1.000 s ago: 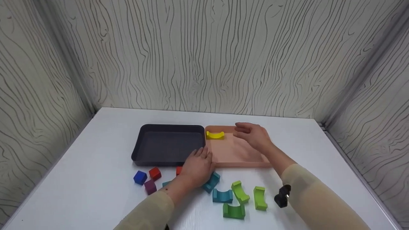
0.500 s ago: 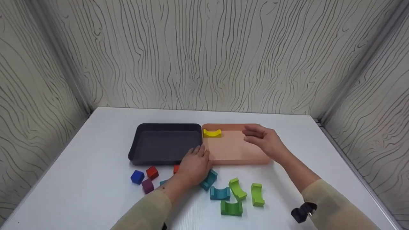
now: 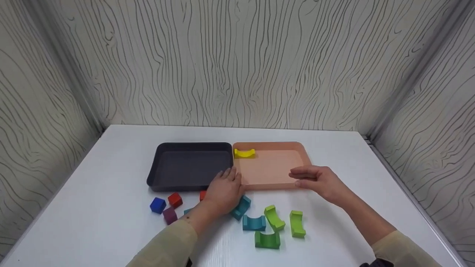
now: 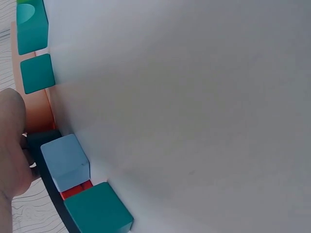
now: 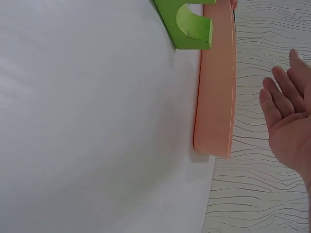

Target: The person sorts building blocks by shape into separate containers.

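My left hand (image 3: pixel 224 191) lies with extended fingers over the near edges where the dark tray (image 3: pixel 189 167) and the pink tray (image 3: pixel 272 167) meet. In the pink tray's far left corner sits a yellow arch-shaped block (image 3: pixel 244 153). My right hand (image 3: pixel 323 181) hovers by that tray's near right corner, holding nothing; its fingers look extended in the right wrist view. Beside my left hand is a teal arch block (image 3: pixel 241 207), with another teal block (image 3: pixel 254 223) nearer. The left wrist view shows a light blue block (image 4: pixel 65 160) close to the dark tray, hidden from the head view.
Two lime arch blocks (image 3: pixel 297 224) and a green one (image 3: pixel 267 240) lie in front of the pink tray. Left of my forearm are a blue cube (image 3: pixel 158 205), a red cube (image 3: pixel 175 200) and a purple block (image 3: pixel 170 216). Patterned panels (image 3: pixel 222 66) surround the white table (image 3: pixel 92 178).
My right hand has drawn back from over the pink tray, moving right and toward me. The left hand stays at the trays' meeting edges. The head view has shifted slightly.
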Demonstrator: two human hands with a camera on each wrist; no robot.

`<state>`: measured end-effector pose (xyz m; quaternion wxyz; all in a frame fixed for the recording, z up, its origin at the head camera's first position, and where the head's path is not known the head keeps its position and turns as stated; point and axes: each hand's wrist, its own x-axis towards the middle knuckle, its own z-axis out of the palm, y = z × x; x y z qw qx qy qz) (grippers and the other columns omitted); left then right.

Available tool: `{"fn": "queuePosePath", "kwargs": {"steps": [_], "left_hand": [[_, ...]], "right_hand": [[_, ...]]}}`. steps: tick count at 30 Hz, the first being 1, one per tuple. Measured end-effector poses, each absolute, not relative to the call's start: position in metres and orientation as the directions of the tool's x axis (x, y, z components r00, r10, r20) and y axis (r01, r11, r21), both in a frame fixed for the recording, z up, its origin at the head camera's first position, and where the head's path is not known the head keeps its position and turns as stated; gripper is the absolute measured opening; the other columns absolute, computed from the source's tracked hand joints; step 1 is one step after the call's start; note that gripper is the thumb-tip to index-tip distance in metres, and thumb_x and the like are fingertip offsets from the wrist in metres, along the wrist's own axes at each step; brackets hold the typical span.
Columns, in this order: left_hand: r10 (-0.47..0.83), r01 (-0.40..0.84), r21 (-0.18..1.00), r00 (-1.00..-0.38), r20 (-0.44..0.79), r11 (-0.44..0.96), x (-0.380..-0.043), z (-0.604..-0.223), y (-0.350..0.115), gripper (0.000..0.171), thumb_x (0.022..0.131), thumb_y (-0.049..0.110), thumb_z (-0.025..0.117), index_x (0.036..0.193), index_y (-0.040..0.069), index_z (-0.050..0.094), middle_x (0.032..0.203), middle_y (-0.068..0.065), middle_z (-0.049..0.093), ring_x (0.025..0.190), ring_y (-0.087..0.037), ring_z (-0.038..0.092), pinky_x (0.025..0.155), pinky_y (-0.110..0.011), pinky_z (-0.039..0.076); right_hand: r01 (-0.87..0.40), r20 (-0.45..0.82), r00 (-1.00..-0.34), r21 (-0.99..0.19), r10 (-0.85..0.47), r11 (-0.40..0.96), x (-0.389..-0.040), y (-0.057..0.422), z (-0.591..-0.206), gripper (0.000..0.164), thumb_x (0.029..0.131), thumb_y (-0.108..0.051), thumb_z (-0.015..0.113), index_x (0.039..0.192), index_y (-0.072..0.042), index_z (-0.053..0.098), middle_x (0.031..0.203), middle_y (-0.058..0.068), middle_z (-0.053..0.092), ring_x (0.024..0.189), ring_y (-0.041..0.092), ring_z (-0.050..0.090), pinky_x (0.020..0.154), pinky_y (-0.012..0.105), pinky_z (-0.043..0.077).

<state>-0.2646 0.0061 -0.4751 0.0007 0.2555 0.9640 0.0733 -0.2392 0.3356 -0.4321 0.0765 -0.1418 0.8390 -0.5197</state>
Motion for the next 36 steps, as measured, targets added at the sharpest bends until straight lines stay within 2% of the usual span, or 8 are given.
{"fn": "queuePosePath", "kwargs": {"steps": [4,11,14,17,19,24,29,36], "left_hand": [[0.487,0.487,0.147,-0.872,0.038,0.861,-0.264,-0.475,0.007,0.059,0.114,0.043,0.046,0.159,0.004,0.049,0.165,-0.015,0.045,0.153,-0.03,0.042,0.124,-0.051,0.034],[0.483,0.485,0.153,-0.874,0.051,0.861,-0.263,-0.474,0.006,0.061,0.113,0.045,0.046,0.159,0.004,0.049,0.165,-0.015,0.044,0.153,-0.03,0.041,0.124,-0.051,0.033],[0.482,0.485,0.16,-0.874,0.064,0.86,-0.262,-0.474,0.006,0.061,0.113,0.045,0.047,0.158,0.004,0.049,0.164,-0.015,0.045,0.153,-0.03,0.042,0.124,-0.051,0.034],[0.484,0.489,0.163,-0.872,0.07,0.857,-0.262,-0.474,0.005,0.06,0.113,0.044,0.047,0.158,0.004,0.049,0.164,-0.016,0.045,0.152,-0.031,0.042,0.124,-0.052,0.034],[0.489,0.494,0.159,-0.869,0.071,0.855,-0.262,-0.475,0.005,0.06,0.113,0.044,0.047,0.158,0.004,0.049,0.164,-0.016,0.045,0.152,-0.031,0.042,0.124,-0.052,0.034],[0.506,0.51,0.142,-0.86,0.063,0.849,-0.262,-0.476,0.004,0.06,0.113,0.045,0.047,0.159,0.006,0.048,0.165,-0.016,0.044,0.152,-0.032,0.043,0.124,-0.052,0.034],[0.518,0.522,0.136,-0.853,0.068,0.842,-0.262,-0.477,0.003,0.06,0.113,0.044,0.047,0.159,0.005,0.049,0.165,-0.016,0.044,0.152,-0.033,0.043,0.123,-0.053,0.034],[0.525,0.529,0.139,-0.848,0.069,0.837,-0.264,-0.478,0.001,0.06,0.114,0.043,0.046,0.16,0.005,0.047,0.166,-0.016,0.043,0.152,-0.032,0.042,0.124,-0.053,0.033]], "right_hand": [[-0.14,-0.047,-0.924,-0.882,-0.38,0.45,-0.229,0.343,-0.435,0.047,0.098,-0.013,0.078,0.14,0.002,0.066,0.138,0.018,0.069,0.134,0.047,0.059,0.099,0.027,0.056],[-0.132,-0.118,-0.879,-0.871,-0.462,0.473,-0.216,0.353,-0.446,0.044,0.098,-0.013,0.077,0.141,-0.003,0.068,0.142,0.018,0.066,0.137,0.043,0.058,0.104,0.028,0.054],[-0.148,-0.133,-0.86,-0.86,-0.493,0.489,-0.211,0.356,-0.451,0.044,0.098,-0.013,0.077,0.14,-0.004,0.069,0.142,0.016,0.067,0.136,0.03,0.061,0.107,0.029,0.051],[-0.146,-0.158,-0.842,-0.854,-0.516,0.499,-0.208,0.359,-0.456,0.044,0.098,-0.013,0.078,0.14,-0.006,0.069,0.143,0.014,0.067,0.133,0.011,0.061,0.108,0.022,0.048],[-0.14,-0.175,-0.829,-0.854,-0.531,0.5,-0.206,0.36,-0.459,0.045,0.098,-0.013,0.077,0.141,-0.006,0.068,0.144,0.013,0.066,0.132,0.005,0.061,0.106,0.017,0.047],[-0.116,-0.218,-0.808,-0.852,-0.548,0.51,-0.202,0.361,-0.463,0.044,0.099,-0.011,0.076,0.142,-0.01,0.068,0.146,0.01,0.065,0.135,0.013,0.06,0.102,0.013,0.045],[-0.118,-0.249,-0.808,-0.82,-0.534,0.561,-0.199,0.361,-0.465,0.043,0.099,-0.012,0.076,0.141,-0.017,0.07,0.145,0.004,0.067,0.134,0.015,0.06,0.1,0.012,0.045],[-0.134,-0.246,-0.819,-0.797,-0.519,0.589,-0.198,0.358,-0.466,0.047,0.097,-0.01,0.077,0.143,-0.017,0.069,0.144,0.002,0.067,0.133,0.019,0.062,0.106,0.025,0.051]]}}
